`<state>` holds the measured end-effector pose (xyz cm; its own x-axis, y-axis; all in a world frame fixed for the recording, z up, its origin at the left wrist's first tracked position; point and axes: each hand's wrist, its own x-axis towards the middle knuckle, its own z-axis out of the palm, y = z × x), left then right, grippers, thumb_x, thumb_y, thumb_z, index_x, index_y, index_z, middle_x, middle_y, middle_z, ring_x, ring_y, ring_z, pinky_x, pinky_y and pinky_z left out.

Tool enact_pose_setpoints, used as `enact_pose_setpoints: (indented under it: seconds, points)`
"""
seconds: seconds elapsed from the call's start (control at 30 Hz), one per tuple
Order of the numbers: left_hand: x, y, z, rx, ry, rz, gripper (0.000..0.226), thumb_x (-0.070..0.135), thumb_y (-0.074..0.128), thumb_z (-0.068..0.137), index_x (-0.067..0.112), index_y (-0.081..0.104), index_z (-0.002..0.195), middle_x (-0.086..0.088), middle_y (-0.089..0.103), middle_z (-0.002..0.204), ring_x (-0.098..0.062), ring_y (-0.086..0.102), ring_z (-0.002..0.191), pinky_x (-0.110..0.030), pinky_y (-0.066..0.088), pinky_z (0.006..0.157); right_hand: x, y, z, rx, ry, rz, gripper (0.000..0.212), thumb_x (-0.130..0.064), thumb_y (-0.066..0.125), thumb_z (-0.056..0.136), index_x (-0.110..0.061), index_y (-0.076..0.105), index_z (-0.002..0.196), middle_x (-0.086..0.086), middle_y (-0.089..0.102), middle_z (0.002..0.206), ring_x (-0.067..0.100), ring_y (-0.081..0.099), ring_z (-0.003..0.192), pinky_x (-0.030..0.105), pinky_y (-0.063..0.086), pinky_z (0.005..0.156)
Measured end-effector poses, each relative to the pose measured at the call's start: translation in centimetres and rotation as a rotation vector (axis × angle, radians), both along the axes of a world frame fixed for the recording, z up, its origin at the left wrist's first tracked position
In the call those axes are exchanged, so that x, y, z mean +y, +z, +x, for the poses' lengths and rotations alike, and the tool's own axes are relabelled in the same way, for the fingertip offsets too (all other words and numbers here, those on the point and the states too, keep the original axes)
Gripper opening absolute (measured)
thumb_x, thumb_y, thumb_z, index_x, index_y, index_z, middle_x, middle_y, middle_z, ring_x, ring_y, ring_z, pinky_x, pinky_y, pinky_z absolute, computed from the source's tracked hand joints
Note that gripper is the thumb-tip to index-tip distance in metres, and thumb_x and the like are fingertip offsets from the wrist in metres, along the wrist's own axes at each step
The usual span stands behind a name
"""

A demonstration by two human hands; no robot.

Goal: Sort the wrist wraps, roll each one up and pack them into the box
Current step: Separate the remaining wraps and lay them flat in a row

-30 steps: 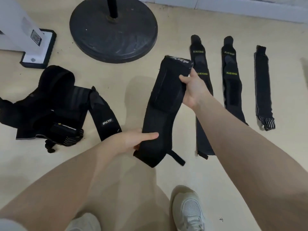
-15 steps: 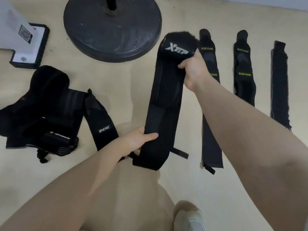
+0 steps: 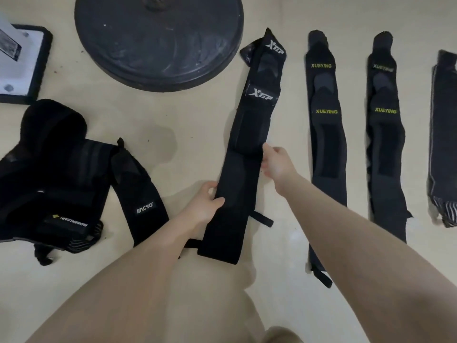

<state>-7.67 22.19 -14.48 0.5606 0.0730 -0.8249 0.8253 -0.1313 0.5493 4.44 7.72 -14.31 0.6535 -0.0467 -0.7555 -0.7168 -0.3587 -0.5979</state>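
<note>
Round dark base, perhaps metal

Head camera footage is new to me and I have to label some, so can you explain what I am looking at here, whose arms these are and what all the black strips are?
There is no machine here. The one picture comes from a camera worn on a person's head, looking down at their own bare arms and a pale floor.

The black strips are wrist wraps. The left hand grips the near part of the Xtep wrap, while the right hand touches its right edge further up. The wrap lies stretched out on the floor.

To its right lie two Xueying wraps and one more wrap at the frame's edge, all side by side. To the left sits an unsorted pile of wraps. At the top is a round dark stand base. No box is in view.
</note>
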Motion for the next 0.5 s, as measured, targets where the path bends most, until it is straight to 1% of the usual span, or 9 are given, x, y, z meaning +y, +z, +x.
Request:
enact_pose_setpoints:
  seconds: [0.07,0.1,0.13,0.23,0.3,0.37,0.4,0.43,0.5]
  points:
    - [-0.2,0.0,-0.5,0.022,0.010,-0.003,0.015,0.015,0.047,0.099,0.016,0.054,0.113,-0.005,0.063,0.109,-0.017,0.062,0.097,-0.035,0.047,0.095,-0.3,0.0,-1.7,-0.014,0.037,-0.036,0.044,-0.038,0.045,0.096,-0.007,0.044,0.127,0.009,0.054,0.116,0.025,0.053,0.101,0.040,0.047,0.096]
    - [-0.5,0.3,-0.6,0.026,0.025,-0.001,0.012,0.013,0.045,0.100,0.019,0.055,0.101,-0.002,0.062,0.099,-0.014,0.060,0.089,-0.032,0.046,0.090,-0.4,0.2,-2.6,-0.016,0.055,-0.055,0.042,-0.036,0.048,0.096,-0.007,0.047,0.125,0.010,0.055,0.115,0.026,0.055,0.101,0.040,0.048,0.096]
    - [-0.8,0.4,-0.8,0.038,0.043,0.002,0.014,0.011,0.044,0.100,0.017,0.056,0.100,0.000,0.061,0.095,-0.014,0.060,0.088,-0.032,0.046,0.087,-0.5,0.1,-3.3,-0.001,0.070,-0.072,0.038,-0.033,0.052,0.095,-0.005,0.051,0.121,0.010,0.057,0.111,0.026,0.055,0.099,0.036,0.048,0.092]
    - [-1.5,0.4,-1.1,0.041,0.111,-0.027,0.022,0.013,0.041,0.102,0.007,0.058,0.115,-0.007,0.065,0.105,-0.023,0.062,0.099,-0.035,0.050,0.088,-0.7,0.9,-5.3,0.140,0.107,0.004,0.020,-0.027,0.061,0.091,-0.007,0.057,0.092,0.005,0.058,0.087,0.020,0.055,0.080,0.026,0.046,0.070]
    - [-2.1,1.0,-1.2,0.063,0.293,-0.099,0.025,0.018,0.041,0.102,0.009,0.057,0.119,-0.009,0.065,0.112,-0.026,0.063,0.102,-0.038,0.051,0.088,-1.0,1.5,-6.3,0.195,0.134,0.130,0.014,-0.023,0.062,0.090,-0.011,0.059,0.098,0.004,0.064,0.090,0.016,0.061,0.078,0.022,0.049,0.062]
    - [-2.3,1.2,-1.9,0.107,0.475,-0.222,0.026,0.022,0.041,0.103,0.012,0.054,0.123,-0.009,0.064,0.118,-0.027,0.062,0.105,-0.040,0.052,0.085,-1.9,1.8,-7.1,0.202,0.095,0.258,0.015,-0.015,0.060,0.091,-0.013,0.058,0.106,0.004,0.067,0.097,0.011,0.066,0.077,0.022,0.053,0.060]
    - [-2.4,1.4,-2.5,0.123,0.496,-0.292,0.029,0.024,0.040,0.103,0.012,0.053,0.126,-0.009,0.063,0.122,-0.027,0.062,0.108,-0.040,0.052,0.086,-2.4,2.2,-7.5,0.215,0.064,0.312,0.019,-0.012,0.059,0.092,-0.014,0.057,0.110,0.003,0.067,0.098,0.009,0.067,0.077,0.021,0.054,0.059]
    - [-2.5,1.5,-3.1,0.139,0.486,-0.358,0.033,0.026,0.039,0.103,0.012,0.051,0.130,-0.009,0.062,0.125,-0.026,0.061,0.111,-0.041,0.051,0.089,-3.0,2.5,-7.8,0.235,0.044,0.362,0.025,-0.011,0.058,0.092,-0.014,0.055,0.116,0.001,0.066,0.102,0.009,0.067,0.083,0.021,0.054,0.061]
    - [-2.7,1.7,-4.3,0.145,0.440,-0.424,0.036,0.026,0.039,0.103,0.013,0.050,0.134,-0.009,0.061,0.129,-0.025,0.061,0.114,-0.042,0.048,0.096,-4.1,2.9,-8.5,0.290,0.057,0.438,0.034,-0.012,0.058,0.093,-0.013,0.052,0.126,0.004,0.065,0.118,0.018,0.064,0.103,0.027,0.054,0.076]
